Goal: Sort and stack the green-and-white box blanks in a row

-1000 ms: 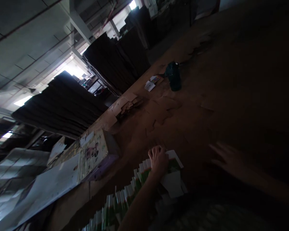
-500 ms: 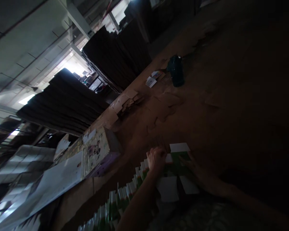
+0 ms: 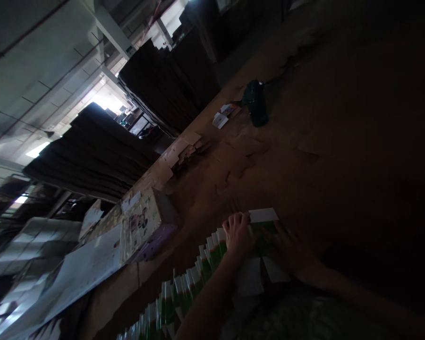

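A green-and-white folding carton (image 3: 264, 216) lies in front of me, its white flaps spread toward my body. My left hand (image 3: 239, 233) is at its left edge, with the fingers curled down over the side. My right hand (image 3: 292, 250) rests on the carton's right part with its fingers stretched out; it is dim, and its outline fades into the dark. Left of my left forearm runs a long row of similar green-and-white cartons (image 3: 187, 283), overlapping one another and leaning along the table.
On the brown table (image 3: 205, 198) stand a dark green jug (image 3: 256, 104) and small printed papers (image 3: 220, 120). Cardboard pieces (image 3: 179, 151) lie along the far edge. At left is a tape-covered box (image 3: 141, 224). Tall dark stacks (image 3: 92, 153) rise beyond.
My left hand has moved right, from the end of the carton row to the left edge of the carton in front. The right hand stays on the carton with little change.
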{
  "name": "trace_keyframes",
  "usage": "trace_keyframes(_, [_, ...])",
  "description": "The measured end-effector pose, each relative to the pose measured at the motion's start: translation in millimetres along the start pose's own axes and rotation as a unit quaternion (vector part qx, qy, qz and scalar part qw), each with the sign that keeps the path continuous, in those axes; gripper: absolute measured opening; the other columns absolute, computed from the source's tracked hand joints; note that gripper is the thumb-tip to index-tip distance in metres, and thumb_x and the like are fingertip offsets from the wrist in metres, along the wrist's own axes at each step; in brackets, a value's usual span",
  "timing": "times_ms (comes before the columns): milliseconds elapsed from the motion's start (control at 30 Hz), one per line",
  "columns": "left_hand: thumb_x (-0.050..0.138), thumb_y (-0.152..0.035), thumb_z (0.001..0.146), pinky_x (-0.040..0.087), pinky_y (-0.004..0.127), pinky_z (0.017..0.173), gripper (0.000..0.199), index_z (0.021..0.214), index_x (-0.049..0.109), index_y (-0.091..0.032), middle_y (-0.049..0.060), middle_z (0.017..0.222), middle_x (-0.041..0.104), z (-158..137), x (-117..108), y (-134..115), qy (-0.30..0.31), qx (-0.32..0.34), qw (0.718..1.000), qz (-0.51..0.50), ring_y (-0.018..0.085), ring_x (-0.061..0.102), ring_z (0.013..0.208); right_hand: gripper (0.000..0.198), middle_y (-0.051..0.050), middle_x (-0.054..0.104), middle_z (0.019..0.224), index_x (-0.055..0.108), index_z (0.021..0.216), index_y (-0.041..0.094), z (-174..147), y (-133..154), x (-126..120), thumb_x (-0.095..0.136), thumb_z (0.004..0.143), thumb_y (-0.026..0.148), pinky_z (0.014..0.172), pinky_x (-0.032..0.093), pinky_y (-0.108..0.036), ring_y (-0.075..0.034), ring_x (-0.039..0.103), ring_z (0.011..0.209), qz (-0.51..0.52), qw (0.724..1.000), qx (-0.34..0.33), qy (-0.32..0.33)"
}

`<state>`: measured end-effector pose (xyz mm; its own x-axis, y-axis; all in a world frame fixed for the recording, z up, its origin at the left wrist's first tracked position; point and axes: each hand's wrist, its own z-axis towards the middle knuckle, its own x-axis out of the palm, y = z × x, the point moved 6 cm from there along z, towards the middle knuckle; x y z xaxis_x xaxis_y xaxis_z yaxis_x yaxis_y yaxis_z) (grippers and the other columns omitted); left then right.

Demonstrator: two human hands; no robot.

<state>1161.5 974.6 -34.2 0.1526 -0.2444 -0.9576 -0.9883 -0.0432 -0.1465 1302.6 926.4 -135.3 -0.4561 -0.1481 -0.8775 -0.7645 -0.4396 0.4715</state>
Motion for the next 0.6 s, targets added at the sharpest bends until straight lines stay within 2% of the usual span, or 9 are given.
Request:
trace_keyframes(100, [0.064, -0.035, 0.083, 0.030, 0.049, 0.109, 0.055, 0.136, 0.047, -0.030, 0.007, 0.147, 0.043, -1, 6, -7, 0.012, 0.017, 1.000, 0.016, 0.028, 0.037, 0.133, 0.052, -0.010, 0.049, 0.148, 0.049, 0.141, 0.037, 0, -19, -20, 0.043, 0.091, 0.051, 0.104, 0.038, -0.060, -0.036, 0.043, 0.136, -0.001, 0.998, -0.010, 0.057])
trace_keyframes(167, [0.064, -0.032, 0.083, 0.029, 0.049, 0.110, 0.057, 0.137, 0.046, -0.030, 0.007, 0.148, 0.043, -2, 9, -8, 0.019, 0.012, 1.000, 0.020, 0.028, 0.036, 0.135, 0.053, -0.011, 0.050, 0.147, 0.056, 0.136, 0.034, -6, -49, -41, 0.052, 0.084, 0.045, 0.101, 0.040, -0.061, -0.037, 0.044, 0.134, -0.018, 0.998, -0.003, 0.066])
trace_keyframes(200, [0.065, -0.030, 0.082, 0.029, 0.049, 0.110, 0.058, 0.137, 0.047, -0.030, 0.007, 0.147, 0.044, -2, 10, -9, 0.021, 0.011, 1.000, 0.018, 0.028, 0.036, 0.135, 0.056, -0.012, 0.047, 0.149, 0.057, 0.135, 0.032, -9, -67, -55, 0.055, 0.080, 0.041, 0.102, 0.038, -0.063, -0.040, 0.041, 0.136, -0.036, 0.998, 0.009, 0.049])
trace_keyframes(300, [0.067, -0.030, 0.080, 0.028, 0.049, 0.112, 0.061, 0.137, 0.047, -0.032, 0.006, 0.143, 0.048, -1, 9, -10, 0.019, 0.004, 1.000, -0.004, 0.028, 0.038, 0.133, 0.070, -0.017, 0.041, 0.152, 0.054, 0.139, 0.026, -18, -113, -98, 0.058, 0.070, 0.030, 0.103, 0.034, -0.068, -0.046, 0.033, 0.139, -0.063, 0.994, 0.092, -0.001])
trace_keyframes(367, [0.067, -0.031, 0.078, 0.028, 0.049, 0.112, 0.065, 0.139, 0.045, -0.033, 0.005, 0.141, 0.051, 0, 5, -9, 0.022, -0.007, 0.999, -0.033, 0.027, 0.040, 0.133, 0.076, -0.021, 0.047, 0.147, 0.048, 0.144, 0.019, -12, -116, -119, 0.057, 0.069, 0.028, 0.102, 0.039, -0.061, -0.045, 0.040, 0.135, 0.005, 0.988, 0.150, 0.039])
trace_keyframes(400, [0.067, -0.032, 0.078, 0.028, 0.049, 0.112, 0.067, 0.140, 0.042, -0.033, 0.004, 0.141, 0.051, 2, 1, -7, 0.025, -0.017, 0.998, -0.055, 0.027, 0.040, 0.132, 0.075, -0.022, 0.052, 0.142, 0.047, 0.144, 0.016, -5, -104, -129, 0.055, 0.070, 0.030, 0.100, 0.044, -0.056, -0.042, 0.047, 0.131, 0.061, 0.983, 0.159, 0.068])
trace_keyframes(467, [0.061, -0.036, 0.083, 0.032, 0.046, 0.110, 0.063, 0.143, 0.039, -0.032, 0.004, 0.142, 0.051, 5, -11, -3, 0.030, -0.042, 0.992, -0.113, 0.026, 0.042, 0.132, 0.065, -0.017, 0.062, 0.132, 0.052, 0.138, 0.016, 16, -56, -147, 0.051, 0.077, 0.037, 0.096, 0.049, -0.048, -0.035, 0.060, 0.118, 0.193, 0.966, 0.123, 0.122])
trace_keyframes(533, [0.046, -0.038, 0.093, 0.036, 0.043, 0.108, 0.047, 0.139, 0.043, -0.032, 0.003, 0.141, 0.051, 9, -29, 3, 0.016, -0.064, 0.985, -0.159, 0.023, 0.044, 0.131, 0.048, -0.009, 0.070, 0.120, 0.062, 0.123, 0.023, 35, 7, -163, 0.048, 0.084, 0.047, 0.091, 0.051, -0.040, -0.029, 0.066, 0.107, 0.317, 0.934, 0.037, 0.162])
trace_keyframes(600, [0.038, -0.039, 0.096, 0.031, 0.047, 0.111, 0.035, 0.125, 0.055, -0.032, 0.002, 0.139, 0.052, 11, -48, 9, -0.023, -0.076, 0.988, -0.134, 0.023, 0.041, 0.132, 0.038, -0.003, 0.076, 0.092, 0.070, 0.093, 0.025, 42, 48, -161, 0.046, 0.086, 0.054, 0.075, 0.055, -0.035, -0.025, 0.070, 0.084, 0.382, 0.895, 0.009, 0.229])
